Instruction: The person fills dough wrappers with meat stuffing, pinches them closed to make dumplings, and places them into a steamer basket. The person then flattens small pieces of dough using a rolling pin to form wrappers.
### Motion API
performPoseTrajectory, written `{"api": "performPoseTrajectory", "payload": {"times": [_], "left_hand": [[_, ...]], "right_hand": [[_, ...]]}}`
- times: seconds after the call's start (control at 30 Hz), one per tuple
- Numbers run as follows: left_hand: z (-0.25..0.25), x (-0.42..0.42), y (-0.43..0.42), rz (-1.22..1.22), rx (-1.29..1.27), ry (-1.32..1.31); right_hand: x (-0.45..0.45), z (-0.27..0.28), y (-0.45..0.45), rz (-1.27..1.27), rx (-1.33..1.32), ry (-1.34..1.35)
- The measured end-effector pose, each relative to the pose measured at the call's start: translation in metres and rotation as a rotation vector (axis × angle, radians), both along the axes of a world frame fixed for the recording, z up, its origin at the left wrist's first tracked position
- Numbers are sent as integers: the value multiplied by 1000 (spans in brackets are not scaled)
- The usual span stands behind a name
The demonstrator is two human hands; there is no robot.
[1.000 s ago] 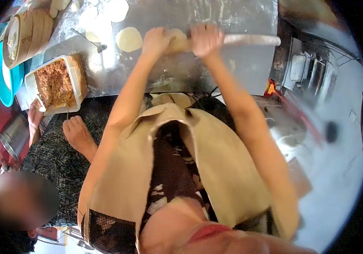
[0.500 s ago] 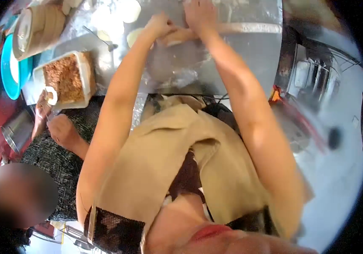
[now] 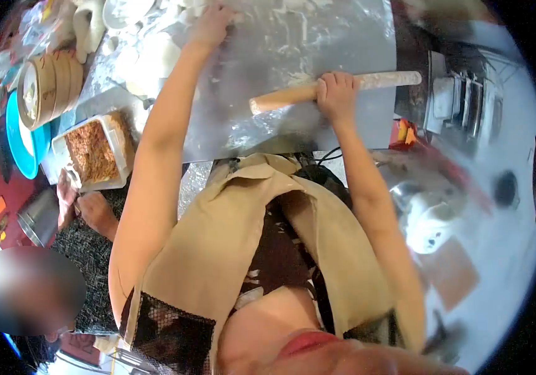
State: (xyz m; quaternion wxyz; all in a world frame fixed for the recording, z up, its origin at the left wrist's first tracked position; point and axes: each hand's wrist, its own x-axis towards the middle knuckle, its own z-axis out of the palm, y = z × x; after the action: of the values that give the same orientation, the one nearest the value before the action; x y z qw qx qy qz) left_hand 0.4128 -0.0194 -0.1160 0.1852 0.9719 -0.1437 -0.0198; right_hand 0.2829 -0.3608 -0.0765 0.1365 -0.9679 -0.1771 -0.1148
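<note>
My right hand (image 3: pixel 338 94) is closed around the middle of a wooden rolling pin (image 3: pixel 390 79), which lies at a slight slant over the metal table (image 3: pixel 230 119). Its floured right end sticks out past the table's edge. My left hand (image 3: pixel 213 26) reaches far forward near the top of the view, beside floury pale pieces. Its fingers are too blurred to tell whether they hold anything. Flat pale dough rounds (image 3: pixel 158 56) lie left of my left forearm, partly overlapping in the glare.
On the left are a tray of minced filling (image 3: pixel 96 152), bamboo steamers (image 3: pixel 49 87) and a turquoise basin (image 3: pixel 21 140). A co-worker's hands (image 3: pixel 96 212) work by the tray, with something pale. Metal racks (image 3: pixel 468 109) stand at the right.
My left hand has left the rolling pin and moved forward. My right hand has come back toward me with the pin, and the dough round beneath it is no longer there. The view has shifted.
</note>
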Motion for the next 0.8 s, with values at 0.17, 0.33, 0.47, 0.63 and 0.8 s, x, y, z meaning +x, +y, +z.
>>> {"api": "performPoseTrajectory", "payload": {"times": [0.17, 0.33, 0.47, 0.63, 0.8], "left_hand": [[35, -57, -118, 276, -928, 366], [54, -49, -144, 258, -236, -115], [23, -29, -176, 54, 105, -216], [28, -100, -180, 203, -158, 81], [10, -54, -116, 569, 81, -197]], "right_hand": [[-1, -11, -6, -39, 45, -104], [-2, -16, -8, -24, 89, -214], [1, -13, -4, -42, 129, -130], [-3, -13, -5, -69, 94, -139], [-8, -15, 1, -22, 175, -108]]}}
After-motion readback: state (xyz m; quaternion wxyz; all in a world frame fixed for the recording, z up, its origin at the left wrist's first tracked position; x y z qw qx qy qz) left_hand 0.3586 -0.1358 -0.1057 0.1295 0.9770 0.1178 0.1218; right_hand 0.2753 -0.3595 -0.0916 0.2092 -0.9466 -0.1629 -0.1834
